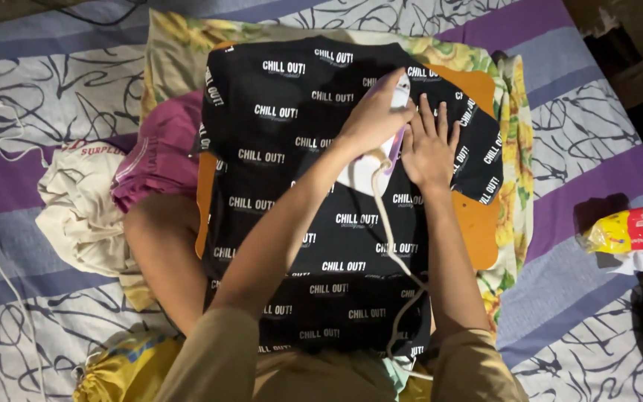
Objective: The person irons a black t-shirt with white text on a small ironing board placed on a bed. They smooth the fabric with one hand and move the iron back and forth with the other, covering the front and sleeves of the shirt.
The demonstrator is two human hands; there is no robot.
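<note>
Two hands work on a black printed garment (314,223) spread over the bed (574,119). Left hand (376,112) has its grip closed around a white iron (381,152); right hand (431,145), just beside it, presses flat, fingers open, holding nothing.

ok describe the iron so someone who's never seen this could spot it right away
Start at the black printed garment spread over the orange board mid-bed. Near its top, the left hand grips the iron, beside the flat right hand. It is the only white and purple thing there, trailing a pale cord.
</note>
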